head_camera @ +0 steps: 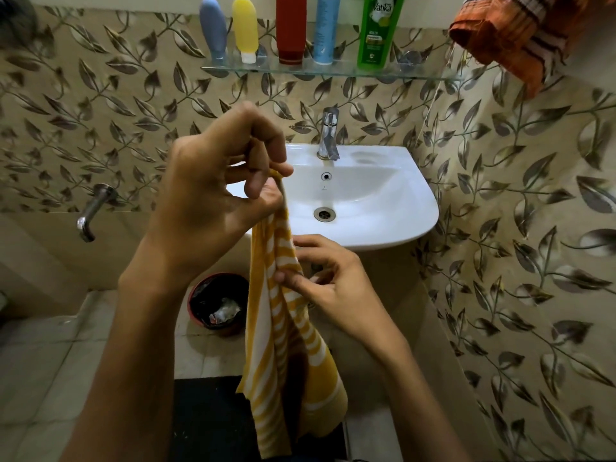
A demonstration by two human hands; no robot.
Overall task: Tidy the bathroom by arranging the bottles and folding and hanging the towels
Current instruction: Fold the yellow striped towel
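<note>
**Item: yellow-and-white striped towel, in hand, being folded**

Location: the striped towel (pixel 286 335) hangs in front of the person, between the camera and the white sink (pixel 413 208), its lower end near the dark floor mat (pixel 206 418).

Hold: the left hand (pixel 213 191) pinches the top corner, thumb and fingers (pixel 256 185) clamped together on the cloth. The right hand (pixel 330 281), lower down, grips an edge at mid-length, fingers curled round the fabric.

Handling, as a judgement: soft, limp and light. It drapes in loose vertical folds and keeps no shape of its own. Not fragile, and the weave probably grips well, so slipping is unlikely. Best taken at corners and along hems; a pinch at two top corners would let it hang flat for folding. A mid-cloth grab bunches it.

Related stock: five bottles upright in a row on the glass shelf (pixel 333 72): grey-blue (pixel 213 28), yellow (pixel 245 26), red (pixel 290 28), light blue (pixel 326 28), green (pixel 378 31). An orange striped towel (pixel 513 31) hangs at upper right.

Also present: tap (pixel 328 135), wall spout (pixel 91 211), lined bin (pixel 218 303).
</note>
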